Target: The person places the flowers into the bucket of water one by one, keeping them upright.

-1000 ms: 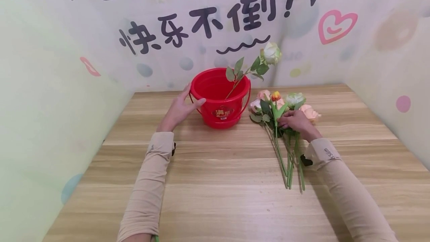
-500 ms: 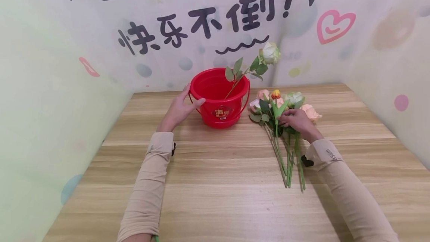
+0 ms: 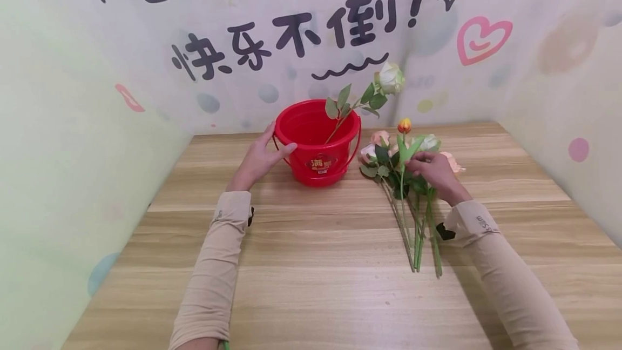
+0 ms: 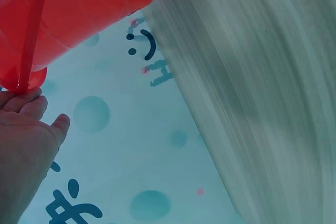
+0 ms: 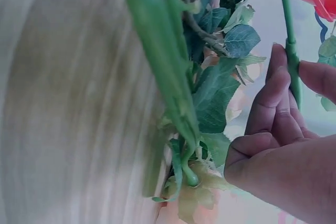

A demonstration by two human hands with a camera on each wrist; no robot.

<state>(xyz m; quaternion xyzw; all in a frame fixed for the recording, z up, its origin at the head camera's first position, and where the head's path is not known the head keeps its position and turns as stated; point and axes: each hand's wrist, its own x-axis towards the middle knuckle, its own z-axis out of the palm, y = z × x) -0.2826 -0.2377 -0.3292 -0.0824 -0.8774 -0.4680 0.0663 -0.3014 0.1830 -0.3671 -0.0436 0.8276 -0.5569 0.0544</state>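
Observation:
My left hand (image 3: 256, 162) rests against the left side of a red bucket (image 3: 301, 169), thumb lying across its front below the rim and fingers spread along the side. In the left wrist view, the fingertips touch the bucket beside its handle (image 4: 32, 35). Out of the bucket leans a white rose (image 3: 390, 78) on a leafy stem. My right hand (image 3: 435, 175) pinches the green stem of an orange-yellow tulip (image 3: 404, 126) between thumb and fingers, above the other flowers. The right wrist view shows that stem (image 5: 292, 59) in the pinch; the tulip's bloom is outside that view.
Several artificial flowers lie right of the bucket, among them a peach rose (image 3: 380, 138) and a pale green-white one (image 3: 428, 142). Their green stems (image 3: 420, 242) point toward the near side of the wooden table (image 3: 320, 285). A printed backdrop (image 3: 272, 77) stands close behind the bucket.
My right hand has lifted the tulip slightly off the other flowers, its bloom now higher and more upright. The left hand and bucket stay in place.

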